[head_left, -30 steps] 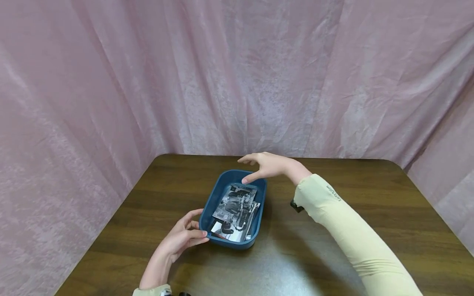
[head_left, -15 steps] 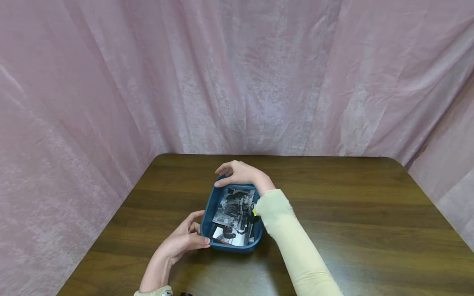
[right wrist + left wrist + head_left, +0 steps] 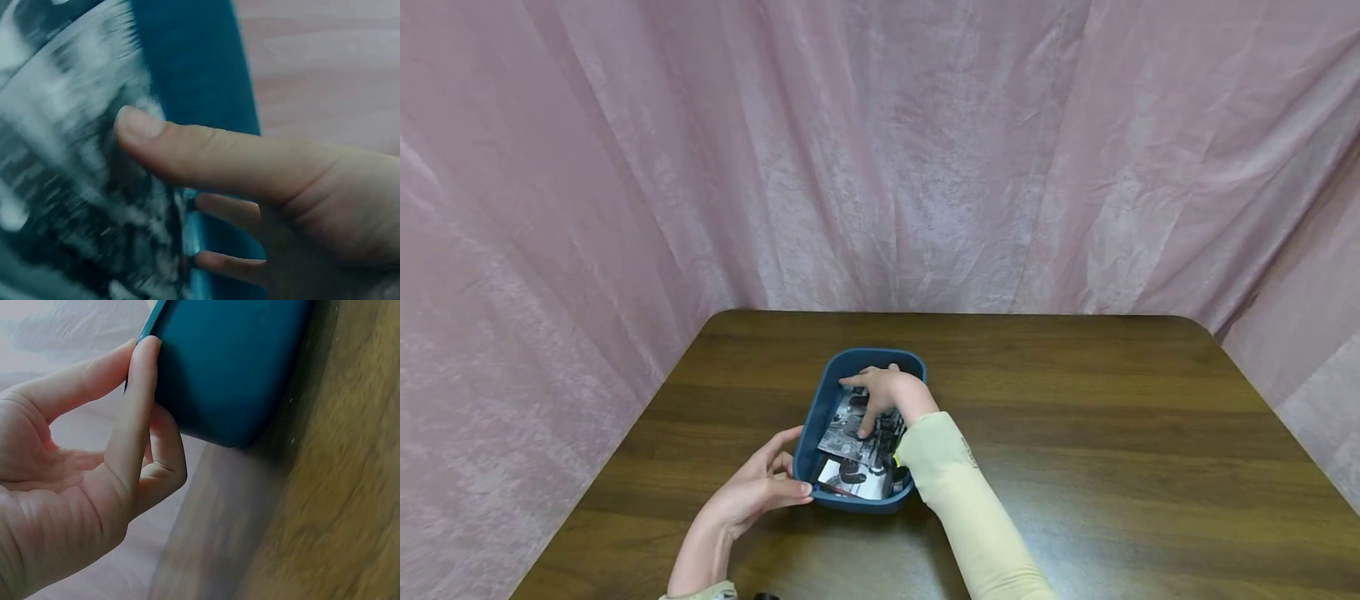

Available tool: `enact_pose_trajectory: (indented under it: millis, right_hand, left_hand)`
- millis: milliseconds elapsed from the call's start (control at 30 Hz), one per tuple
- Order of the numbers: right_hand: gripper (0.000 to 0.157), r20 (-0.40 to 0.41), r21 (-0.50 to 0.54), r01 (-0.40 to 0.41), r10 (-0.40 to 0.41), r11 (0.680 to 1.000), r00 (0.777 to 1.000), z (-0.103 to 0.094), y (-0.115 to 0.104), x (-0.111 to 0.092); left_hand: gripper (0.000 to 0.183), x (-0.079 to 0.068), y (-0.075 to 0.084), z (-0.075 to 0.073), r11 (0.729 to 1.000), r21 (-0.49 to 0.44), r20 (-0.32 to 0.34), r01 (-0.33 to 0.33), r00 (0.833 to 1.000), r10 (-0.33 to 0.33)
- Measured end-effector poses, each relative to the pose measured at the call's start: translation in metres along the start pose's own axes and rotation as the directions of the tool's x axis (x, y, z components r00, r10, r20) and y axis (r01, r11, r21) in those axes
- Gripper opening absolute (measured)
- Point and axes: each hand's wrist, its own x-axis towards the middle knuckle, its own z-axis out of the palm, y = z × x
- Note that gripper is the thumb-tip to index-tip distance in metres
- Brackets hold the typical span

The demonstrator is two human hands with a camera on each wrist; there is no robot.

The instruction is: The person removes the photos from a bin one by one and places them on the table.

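Note:
A blue plastic bin (image 3: 808,429) with rounded corners stands on the table, holding several black-and-white photos (image 3: 841,437). At its near left corner my left hand (image 3: 752,492) pinches the rim between thumb and fingers; the left wrist view shows the fingertips on the bin's edge. My right hand (image 3: 891,392) reaches down inside the bin, thumb and fingers spread apart over the top photo. In the right wrist view the thumb (image 3: 187,150) lies over that blurred photo, with other fingertips near its edge by the bin wall. Part of the photos is hidden under the right hand and sleeve.
The brown wooden table (image 3: 1112,433) extends on both sides of the bin. A pink curtain (image 3: 880,167) hangs behind and beside it. A small dark object (image 3: 766,596) shows at the lower edge near the left wrist.
My right hand has come from above the bin's far right rim, left across the far rim, then down inside over the photos. The bin has shifted slightly left with my left hand still holding it.

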Motion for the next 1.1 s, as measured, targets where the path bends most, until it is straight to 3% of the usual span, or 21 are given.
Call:
enact_pose_trajectory:
  millis: [267, 467, 800, 1100]
  right_hand:
    - [0.102, -0.044, -0.078, -0.025, 0.021, 0.997, 0.999, 0.009, -0.001, -0.001]
    - [0.098, -0.085, -0.110, -0.060, 0.051, 0.992, 0.995, 0.010, 0.000, 0.000]
    - [0.099, -0.096, -0.056, -0.118, 0.113, 0.991, 0.989, 0.013, -0.001, 0.000]
    - [0.098, -0.096, 0.021, -0.121, 0.123, 0.992, 0.988, 0.012, -0.004, -0.002]
  left_hand:
    - [0.090, -0.001, -0.002, -0.005, 1.000, 0.008, -0.009, -0.024, 1.000, 0.024]
    - [0.089, -0.001, -0.003, -0.005, 1.000, -0.010, -0.011, -0.025, 1.000, 0.024]
    - [0.089, -0.002, -0.006, -0.005, 0.999, -0.046, -0.016, -0.008, 1.000, 0.007]
    - [0.085, -0.007, -0.002, 0.001, 0.994, -0.101, -0.103, 0.043, 0.993, -0.053]
